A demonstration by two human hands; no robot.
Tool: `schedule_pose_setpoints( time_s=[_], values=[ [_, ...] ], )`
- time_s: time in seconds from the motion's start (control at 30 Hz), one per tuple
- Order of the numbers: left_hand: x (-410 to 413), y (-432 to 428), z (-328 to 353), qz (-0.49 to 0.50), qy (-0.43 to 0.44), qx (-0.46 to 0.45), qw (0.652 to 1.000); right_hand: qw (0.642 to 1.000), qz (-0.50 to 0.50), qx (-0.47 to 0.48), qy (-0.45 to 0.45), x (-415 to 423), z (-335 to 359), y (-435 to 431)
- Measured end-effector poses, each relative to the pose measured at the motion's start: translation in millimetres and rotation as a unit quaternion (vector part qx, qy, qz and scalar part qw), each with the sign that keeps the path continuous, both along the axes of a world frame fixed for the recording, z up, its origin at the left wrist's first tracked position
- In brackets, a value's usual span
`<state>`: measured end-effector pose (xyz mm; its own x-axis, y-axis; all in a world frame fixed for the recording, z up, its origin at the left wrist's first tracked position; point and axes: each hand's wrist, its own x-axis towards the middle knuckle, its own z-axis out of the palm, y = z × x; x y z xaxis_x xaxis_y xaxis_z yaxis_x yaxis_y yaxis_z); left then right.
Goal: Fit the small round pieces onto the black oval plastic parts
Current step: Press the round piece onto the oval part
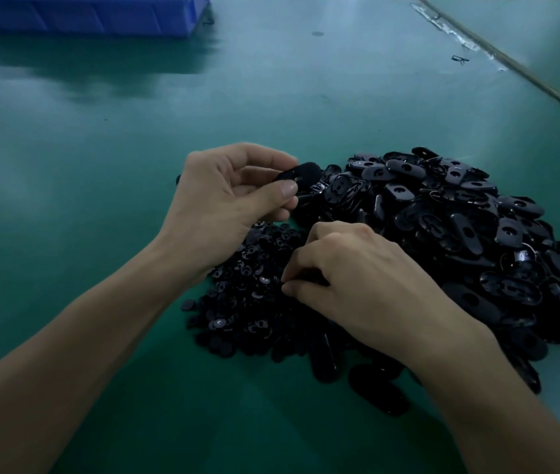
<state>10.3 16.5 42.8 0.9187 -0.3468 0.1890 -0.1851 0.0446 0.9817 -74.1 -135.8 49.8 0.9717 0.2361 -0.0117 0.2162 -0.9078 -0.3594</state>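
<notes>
The step in hand is picking up a round piece to pair with an oval already held. The left hand (234, 200) is raised just above the counter (271, 97), its thumb and curled fingers pinching one black oval part (297, 172) by its near end, at the left edge of the big heap of oval parts (460, 227) on the right. The right hand (350, 285) is lower and nearer, knuckles up, with its fingers curled narrow and their tips down in the pile of small round pieces (244, 302). Thumb and forefinger are closed together there, but I cannot tell whether a piece is between them. The next move probably calls for lifting out a single piece, turning it the right way up, carrying it far and left to the held oval, lining it up with the hole and pressing it home. A blue bin (100, 15) stands at the far left, well apart.
</notes>
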Motion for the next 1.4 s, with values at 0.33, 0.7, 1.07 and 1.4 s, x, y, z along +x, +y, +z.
schedule_pose_setpoints(
  time_s=[0.33, 0.7, 1.07, 1.4],
  values=[
    [1.4, -1.3, -2.8, 0.009, 0.014, 0.007, 1.000, 1.000, 0.020, -0.005, 0.012, 1.7, -4.2, -1.8],
    [2.3, -1.1, -5.6, 0.024, 0.012, 0.022, 0.999, 0.988, -0.021, 0.139, -0.065, 4.3, -2.4, -2.1],
    [-0.2, -2.8, -4.4, 0.025, 0.007, 0.034, 0.999, 0.932, -0.110, 0.316, -0.140, 10.6, -6.5, -12.7],
    [-4.8, -3.6, -1.6, 0.013, 0.015, 0.036, 0.999, 0.909, -0.119, 0.368, -0.153, 14.0, -6.8, -19.5]
  ],
)
